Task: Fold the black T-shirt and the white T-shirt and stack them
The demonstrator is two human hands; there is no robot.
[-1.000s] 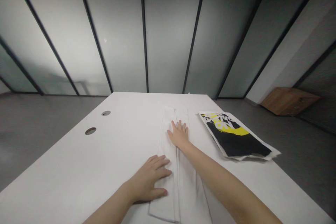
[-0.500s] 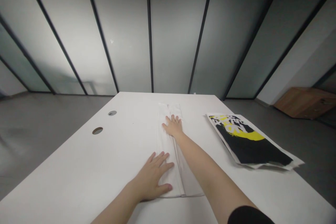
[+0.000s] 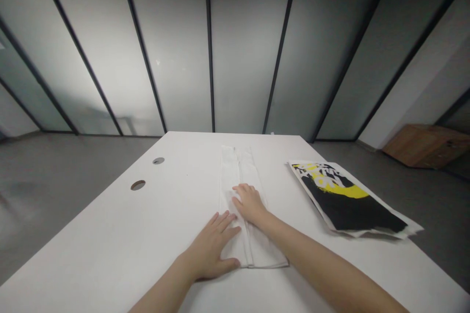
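White fabric piece (image 3: 244, 170), long, narrow, folded; flat beneath splayed fingers of bare left hand (image 3: 216, 245) and extended fingers of bare right hand (image 3: 251, 204), without evident grip. Presumably light, soft, easily creased; best taken by near edge, just beside left thumb (image 3: 231, 264).

Dim overall; soft glow on the far panels (image 3: 99, 34), brightest left, fading right. The cloth (image 3: 246, 164) washes into the table (image 3: 179, 195). Wide-angle stretch skews the cabinet (image 3: 422, 145).
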